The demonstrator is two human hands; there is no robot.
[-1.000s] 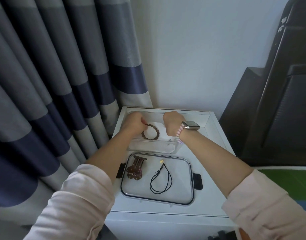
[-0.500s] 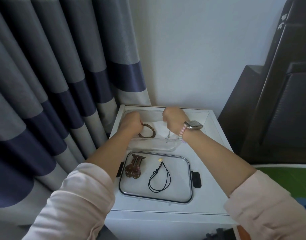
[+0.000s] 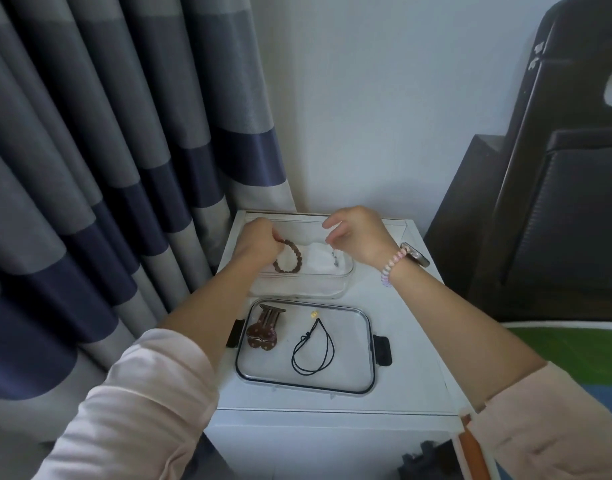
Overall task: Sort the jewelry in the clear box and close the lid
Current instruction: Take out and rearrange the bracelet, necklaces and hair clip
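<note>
A clear box (image 3: 299,292) stands at the back of the white nightstand, with white padding inside. My left hand (image 3: 259,242) pinches a brown bead bracelet (image 3: 287,261) that hangs down into the box's left part. Over the right part hovers my right hand (image 3: 356,235), thumb and forefinger apart. Just below it, a thin silver piece (image 3: 335,258) rests on the padding. The clear lid (image 3: 368,355) lies flat in front of the box. It carries a brown hair clip (image 3: 264,332), a black cord necklace (image 3: 313,346) and a tiny gold piece (image 3: 314,313).
The white nightstand (image 3: 418,358) is small, with its front edge just behind the lid. A striped grey-blue curtain (image 3: 107,168) hangs close on the left. A dark headboard (image 3: 557,202) and a green bed cover (image 3: 574,344) lie to the right.
My right hand has lifted and its fingers have spread from a fist. The silver piece now lies in the box. My left hand still holds the bracelet, lowered a little.
</note>
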